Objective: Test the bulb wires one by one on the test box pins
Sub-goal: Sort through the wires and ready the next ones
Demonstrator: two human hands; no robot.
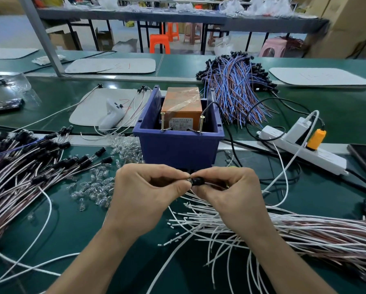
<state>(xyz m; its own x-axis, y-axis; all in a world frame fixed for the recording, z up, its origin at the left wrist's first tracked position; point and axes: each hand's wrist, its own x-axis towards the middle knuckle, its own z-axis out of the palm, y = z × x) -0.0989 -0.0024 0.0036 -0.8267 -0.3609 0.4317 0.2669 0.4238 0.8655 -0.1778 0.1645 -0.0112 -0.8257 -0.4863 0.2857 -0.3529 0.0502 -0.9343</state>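
Left pile: a heap of brown-and-white wires with black sockets lies on the green bench mat, socket ends toward the middle.
Loose bulbs: small clear glass bulbs are scattered on the mat between that heap and the bin.
Left hand: the left hand has curled fingers. Thumb and forefinger pinch the shiny front tip of the socket; what that tip is cannot be told.
Held piece: a black bulb socket with its white wire is held between both hands' fingertips. It is just in front of the bin's near wall, off the mat and apart from the pins.
Test box: an orange rectangular test box wrapped in clear tape sits inside a blue plastic bin.
Pins: two brass-coloured screw pins stand upright at the box's near face, one left and one right.
Right hand: the right hand grips the socket's body between thumb and curled forefinger.
Right bundle: a sheaf of white wires lies under the right hand and forearm, free ends pointing left.
Back heap: blue-and-brown wires are piled behind and right of the bin.
Far right: a white power strip carries an orange plug.
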